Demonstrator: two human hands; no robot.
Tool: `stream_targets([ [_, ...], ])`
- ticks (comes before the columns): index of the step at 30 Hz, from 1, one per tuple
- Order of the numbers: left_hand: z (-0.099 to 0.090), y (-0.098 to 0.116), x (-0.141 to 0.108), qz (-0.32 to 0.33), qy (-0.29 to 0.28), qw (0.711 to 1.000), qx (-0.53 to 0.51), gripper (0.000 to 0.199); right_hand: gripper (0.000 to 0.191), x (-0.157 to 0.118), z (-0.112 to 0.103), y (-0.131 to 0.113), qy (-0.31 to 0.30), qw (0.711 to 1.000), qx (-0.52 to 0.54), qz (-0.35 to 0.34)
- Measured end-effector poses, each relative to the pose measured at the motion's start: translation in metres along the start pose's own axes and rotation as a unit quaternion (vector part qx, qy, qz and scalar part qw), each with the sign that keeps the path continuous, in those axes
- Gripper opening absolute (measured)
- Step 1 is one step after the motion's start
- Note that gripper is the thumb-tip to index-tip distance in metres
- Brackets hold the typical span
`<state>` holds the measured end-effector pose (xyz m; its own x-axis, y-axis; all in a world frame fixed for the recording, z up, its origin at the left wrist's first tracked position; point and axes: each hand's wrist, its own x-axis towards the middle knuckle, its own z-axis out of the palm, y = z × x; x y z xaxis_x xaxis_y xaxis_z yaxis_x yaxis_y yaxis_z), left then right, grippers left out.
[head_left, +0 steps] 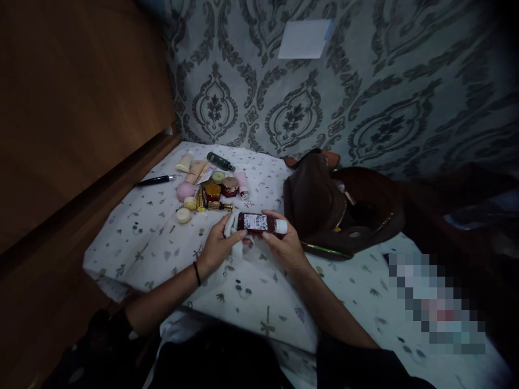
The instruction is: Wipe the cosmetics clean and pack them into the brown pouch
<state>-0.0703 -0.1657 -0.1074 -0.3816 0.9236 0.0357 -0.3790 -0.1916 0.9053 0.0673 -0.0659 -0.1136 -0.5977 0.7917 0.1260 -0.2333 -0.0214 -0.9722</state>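
Observation:
A dark red bottle [256, 222] with a patterned label and a white cap lies sideways between my two hands. My left hand [219, 242] is closed around a white cloth [234, 226] at the bottle's base end, its thumb near the label. My right hand [287, 247] grips the bottle near its cap. Both hands are above the patterned white sheet [170, 275]. To the left, beyond my left hand, lies a group of cosmetics, with a pink round item [185, 192], an amber jar [212, 191] and a small dark bottle with a gold cap [219, 206].
An open brown bag [314, 200] stands right of my hands. A dark green bottle [220, 161], a pink tube [241, 185] and a black pen-like item [157, 180] lie on the sheet. Wooden furniture [81, 97] borders the left; patterned wallpaper [251, 86] rises behind.

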Motion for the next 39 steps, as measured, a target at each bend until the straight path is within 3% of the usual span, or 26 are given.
stream_targets([
  [6,-0.005,0.003,0.001,0.112,0.067,0.982,0.136,0.045,0.056,0.000,0.004,0.006,0.020,1.000,0.000,0.011],
  [12,-0.005,0.004,-0.001,0.176,0.078,0.959,0.207,0.034,0.052,-0.002,0.009,0.010,0.047,0.997,0.045,0.038],
  [18,-0.001,0.010,-0.004,0.148,0.076,0.964,0.207,0.025,0.036,0.001,0.002,0.019,0.051,0.996,0.061,0.026],
  [22,-0.002,0.011,-0.002,0.102,0.066,0.972,0.199,0.023,0.042,0.000,0.002,0.016,0.069,0.998,0.014,-0.006],
  [26,-0.004,0.006,0.000,0.048,0.062,0.989,0.127,0.030,0.050,-0.004,0.005,0.008,0.090,0.994,-0.042,-0.035],
  [33,-0.005,-0.002,0.002,-0.063,0.066,0.996,-0.018,0.043,0.060,-0.007,0.011,-0.004,0.019,0.998,-0.036,-0.045],
  [39,-0.011,-0.005,0.001,-0.045,0.041,0.997,0.052,0.044,0.066,-0.004,0.009,0.000,0.038,0.998,-0.048,-0.006],
])
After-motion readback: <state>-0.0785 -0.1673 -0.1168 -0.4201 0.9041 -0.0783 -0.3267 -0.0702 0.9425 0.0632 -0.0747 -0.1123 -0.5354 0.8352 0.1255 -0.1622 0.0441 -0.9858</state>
